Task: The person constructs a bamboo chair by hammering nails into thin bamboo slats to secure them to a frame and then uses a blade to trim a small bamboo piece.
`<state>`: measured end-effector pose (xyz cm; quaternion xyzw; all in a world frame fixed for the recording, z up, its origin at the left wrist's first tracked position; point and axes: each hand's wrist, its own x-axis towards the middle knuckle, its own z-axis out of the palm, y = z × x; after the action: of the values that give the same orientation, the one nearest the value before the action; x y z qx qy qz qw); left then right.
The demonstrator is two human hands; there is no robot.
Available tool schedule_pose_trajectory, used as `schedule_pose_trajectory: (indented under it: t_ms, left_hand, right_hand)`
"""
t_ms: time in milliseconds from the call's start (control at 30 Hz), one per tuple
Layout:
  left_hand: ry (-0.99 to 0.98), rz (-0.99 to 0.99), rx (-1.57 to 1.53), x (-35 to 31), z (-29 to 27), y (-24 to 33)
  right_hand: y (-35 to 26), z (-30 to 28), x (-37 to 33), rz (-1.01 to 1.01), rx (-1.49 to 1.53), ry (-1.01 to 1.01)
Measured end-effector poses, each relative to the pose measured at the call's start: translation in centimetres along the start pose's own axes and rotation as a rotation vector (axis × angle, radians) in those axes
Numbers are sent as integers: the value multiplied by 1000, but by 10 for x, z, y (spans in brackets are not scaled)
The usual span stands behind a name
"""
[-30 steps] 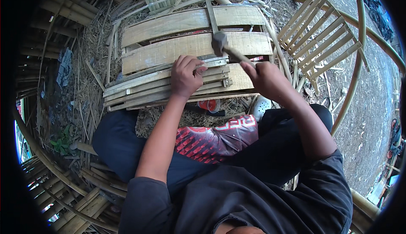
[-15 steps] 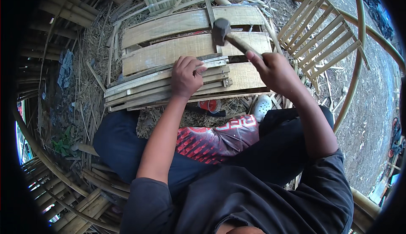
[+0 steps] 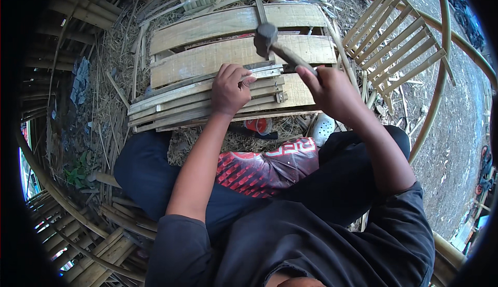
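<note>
My right hand (image 3: 334, 91) is wrapped around the wooden handle of a hammer (image 3: 266, 36). The hammer's dark metal head is raised over the far end of the slats, apart from them. My left hand (image 3: 231, 87) curls over a bundle of narrow bamboo slats (image 3: 179, 96), its thumb and forefinger bent close together. Whether a nail sits between those fingertips is too small to see. Several slats lie side by side, joined near their right ends by a short crosspiece (image 3: 280, 96). They rest on a low table of wide wooden planks (image 3: 207, 61).
A bamboo slatted panel (image 3: 397, 43) leans at the right, near a curved bamboo pole (image 3: 441, 79). Below the table's near edge are a red cup-like container (image 3: 258, 126) and a pale perforated clog (image 3: 323, 128). A patterned red-and-dark cloth (image 3: 270, 170) lies between my legs. Shavings litter the ground.
The hammer and my right hand have shifted slightly left. My left hand stays on the slats in nearly the same place.
</note>
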<state>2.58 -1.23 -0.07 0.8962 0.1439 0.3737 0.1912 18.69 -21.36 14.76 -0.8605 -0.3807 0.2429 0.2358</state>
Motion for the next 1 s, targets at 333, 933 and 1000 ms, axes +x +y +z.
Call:
schedule_pose_trajectory:
  t_ms: [333,933,1000]
  left_hand:
    - [-2,-28,-7,0,2,1]
    - [11,-18,8,1,-1,1]
    - [12,-17,10,0,-1,2]
  right_hand:
    - [6,-5,-1,26,31,-20]
    - [10,-15,1,55,87,-39]
    - [12,-5,1,75,36,-49]
